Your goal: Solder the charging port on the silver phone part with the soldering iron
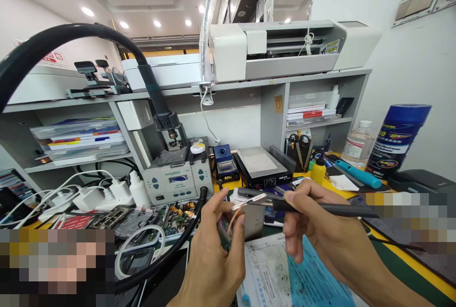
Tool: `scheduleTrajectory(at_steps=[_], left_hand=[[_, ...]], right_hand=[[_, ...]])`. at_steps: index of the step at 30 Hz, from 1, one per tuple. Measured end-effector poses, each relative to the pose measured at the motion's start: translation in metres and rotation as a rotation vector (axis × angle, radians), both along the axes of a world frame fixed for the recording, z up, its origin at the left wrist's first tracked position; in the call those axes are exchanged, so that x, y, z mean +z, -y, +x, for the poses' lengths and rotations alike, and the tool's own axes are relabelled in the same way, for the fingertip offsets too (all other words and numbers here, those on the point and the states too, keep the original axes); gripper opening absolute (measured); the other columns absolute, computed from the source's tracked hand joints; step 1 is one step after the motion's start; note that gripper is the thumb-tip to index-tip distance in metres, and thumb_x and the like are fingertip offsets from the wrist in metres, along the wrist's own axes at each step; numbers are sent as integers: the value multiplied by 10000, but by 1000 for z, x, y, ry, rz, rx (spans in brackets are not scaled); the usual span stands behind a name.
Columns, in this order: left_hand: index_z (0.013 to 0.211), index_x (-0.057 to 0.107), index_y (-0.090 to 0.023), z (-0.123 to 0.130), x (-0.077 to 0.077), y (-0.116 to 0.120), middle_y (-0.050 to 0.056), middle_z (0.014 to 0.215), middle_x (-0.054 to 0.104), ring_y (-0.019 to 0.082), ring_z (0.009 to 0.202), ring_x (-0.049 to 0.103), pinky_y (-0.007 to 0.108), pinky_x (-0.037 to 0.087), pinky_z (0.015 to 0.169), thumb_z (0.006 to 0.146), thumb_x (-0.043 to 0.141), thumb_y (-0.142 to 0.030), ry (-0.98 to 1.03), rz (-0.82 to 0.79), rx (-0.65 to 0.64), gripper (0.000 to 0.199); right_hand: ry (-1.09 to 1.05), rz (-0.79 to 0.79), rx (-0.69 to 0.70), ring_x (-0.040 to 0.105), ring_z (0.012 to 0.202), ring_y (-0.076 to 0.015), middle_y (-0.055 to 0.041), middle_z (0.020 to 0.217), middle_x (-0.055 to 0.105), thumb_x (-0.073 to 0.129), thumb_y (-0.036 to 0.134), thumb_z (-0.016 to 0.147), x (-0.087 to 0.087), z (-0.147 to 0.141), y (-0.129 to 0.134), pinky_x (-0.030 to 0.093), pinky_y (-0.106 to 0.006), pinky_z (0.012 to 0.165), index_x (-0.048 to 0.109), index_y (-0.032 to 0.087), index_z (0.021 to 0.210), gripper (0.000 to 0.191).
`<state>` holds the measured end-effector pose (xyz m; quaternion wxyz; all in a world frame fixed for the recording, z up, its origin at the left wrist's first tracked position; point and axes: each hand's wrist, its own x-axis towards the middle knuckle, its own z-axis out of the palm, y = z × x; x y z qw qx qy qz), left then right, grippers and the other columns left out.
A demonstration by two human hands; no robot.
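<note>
Our left hand (pixel 223 252) is half curled, thumb and fingers holding a small white strip (pixel 253 200) with a copper-coloured tail (pixel 234 218). Our right hand (pixel 315 214) is closed pen-style on a black-handled tool (pixel 327 209), tip at the strip; can't confirm contact. Strip sits mid-air, over the bench. Blue-and-white sheet (pixel 317 274) below; flat-topped heating unit (pixel 258 161) and display station (pixel 178 183) behind.

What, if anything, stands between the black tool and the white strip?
Nothing visible. The right hand holds the black tool, its tip near the white strip in the left hand; whether they touch is unclear.
</note>
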<state>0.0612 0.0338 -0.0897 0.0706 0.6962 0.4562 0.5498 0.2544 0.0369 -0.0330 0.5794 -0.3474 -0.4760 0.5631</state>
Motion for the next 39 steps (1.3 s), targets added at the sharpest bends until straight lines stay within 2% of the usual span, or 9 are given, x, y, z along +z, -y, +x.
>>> scheduleTrajectory(at_steps=[7, 15, 22, 29, 33, 39], left_hand=[[1465, 386, -296, 4, 3, 2, 32, 1120, 713, 172, 1062, 709, 303, 574, 884, 1009, 564, -256, 39, -56, 15, 490], [1464, 372, -308, 0, 2, -2, 29, 1099, 724, 164, 1018, 729, 281, 586, 833, 1004, 562, -233, -9, -1, -10, 504], [1442, 392, -328, 3, 4, 2, 23, 1083, 725, 176, 1011, 727, 289, 588, 809, 1013, 557, -269, 15, -38, 17, 463], [1445, 402, -293, 4, 4, 1, 42, 1085, 728, 200, 1018, 723, 332, 585, 845, 1016, 550, -285, 45, -56, 19, 454], [1439, 410, -263, 5, 3, 1, 72, 1093, 714, 220, 1013, 718, 344, 585, 810, 1016, 556, -320, 61, -81, 20, 451], [1434, 404, -244, 4, 4, 1, 83, 1097, 704, 214, 1034, 705, 352, 569, 865, 1022, 538, -264, 24, -27, -6, 434]], right_hand=[[17, 1, -19, 648, 378, -162, 13, 518, 694, 770, 424, 886, 3, -2, 1, 517, -234, 342, 557, 212, 667, 372], [25, 4, -21, 644, 383, -165, 16, 516, 691, 774, 440, 876, 3, -3, 2, 519, -245, 350, 536, 220, 673, 383], [9, 9, -22, 652, 391, -167, 16, 519, 699, 773, 438, 880, 1, -3, 3, 522, -243, 355, 537, 218, 674, 382], [-62, 4, -28, 652, 395, -163, 15, 525, 696, 780, 409, 877, 0, -4, 2, 529, -241, 353, 555, 211, 666, 367], [-71, -11, -48, 646, 393, -161, 14, 526, 694, 787, 408, 870, 1, -4, 3, 530, -240, 356, 553, 211, 660, 371], [-66, -16, -38, 644, 396, -159, 21, 531, 694, 789, 418, 866, 2, -4, 3, 529, -239, 358, 560, 211, 654, 374]])
